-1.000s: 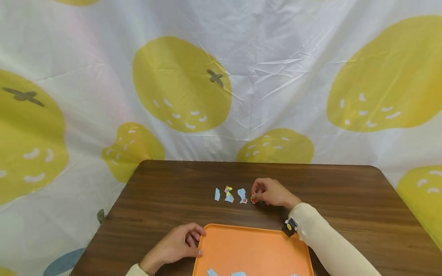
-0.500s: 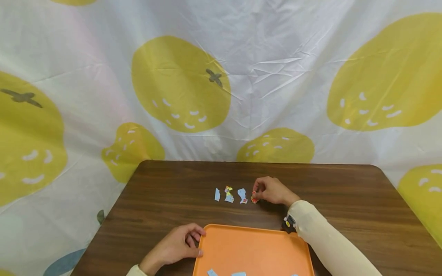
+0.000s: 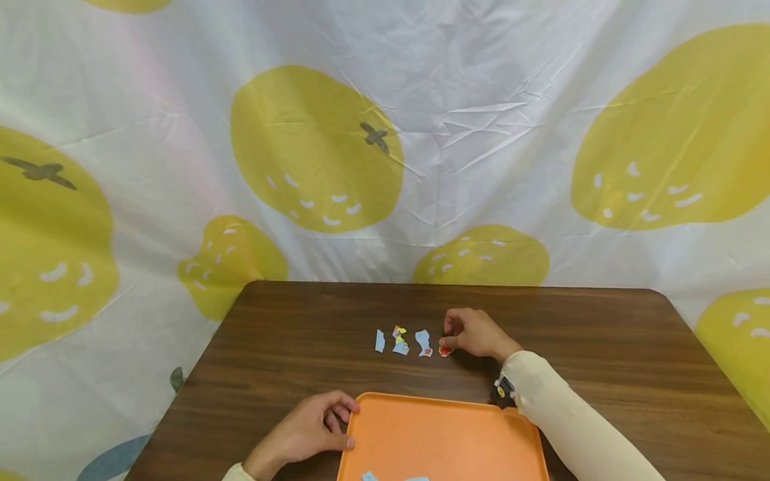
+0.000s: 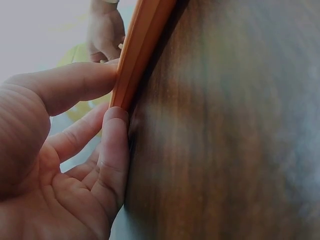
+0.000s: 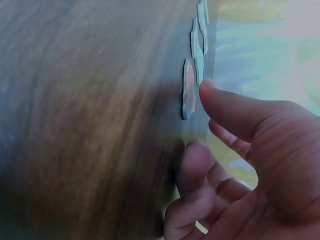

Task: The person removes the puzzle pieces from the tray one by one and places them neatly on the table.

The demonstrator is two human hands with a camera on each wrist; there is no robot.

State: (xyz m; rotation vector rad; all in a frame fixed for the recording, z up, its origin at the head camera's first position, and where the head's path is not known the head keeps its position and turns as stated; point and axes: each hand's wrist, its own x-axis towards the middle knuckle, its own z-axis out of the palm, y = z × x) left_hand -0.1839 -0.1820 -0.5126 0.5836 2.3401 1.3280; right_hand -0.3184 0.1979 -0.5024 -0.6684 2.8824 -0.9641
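Observation:
My right hand (image 3: 475,333) is over a red puzzle piece (image 3: 445,351) lying on the table, with the thumb at the piece. In the right wrist view the thumb and index finger stand apart, and the red piece's edge shows beside the thumb tip. To its left lie a blue piece with a red corner (image 3: 424,343), a yellow-and-blue piece (image 3: 400,341) and a narrow light-blue piece (image 3: 379,341), spaced in a row. My left hand (image 3: 307,427) holds the orange tray (image 3: 445,434) by its left edge near the far corner, thumb and index finger on the rim.
More light-blue pieces (image 3: 369,476) lie in the tray at the bottom edge of the head view, mostly cut off. The brown wooden table (image 3: 283,347) ends at a white curtain (image 3: 433,167) with yellow fruit prints. A dark device is strapped to my right wrist, above the tray's far edge.
My right index finger has come away from the red piece, which stays on the table by the thumb. The left hand and the tray have not moved.

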